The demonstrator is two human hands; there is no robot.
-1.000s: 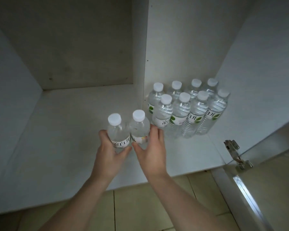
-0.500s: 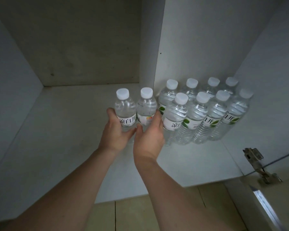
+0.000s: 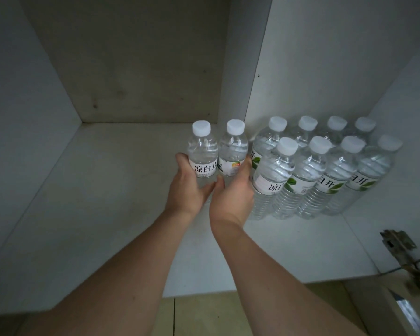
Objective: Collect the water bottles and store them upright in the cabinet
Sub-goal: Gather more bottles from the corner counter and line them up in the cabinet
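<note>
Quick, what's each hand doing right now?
Left hand: closed around the left bottle, held upright.
Right hand: closed around the right bottle, held upright beside the stored bottles.

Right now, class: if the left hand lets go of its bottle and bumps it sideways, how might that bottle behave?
The bottle looks full, so probably heavy for its size. Tall and narrow, it may tip if the left hand nudges it high. Smooth clear plastic could slide on the shelf.
</note>
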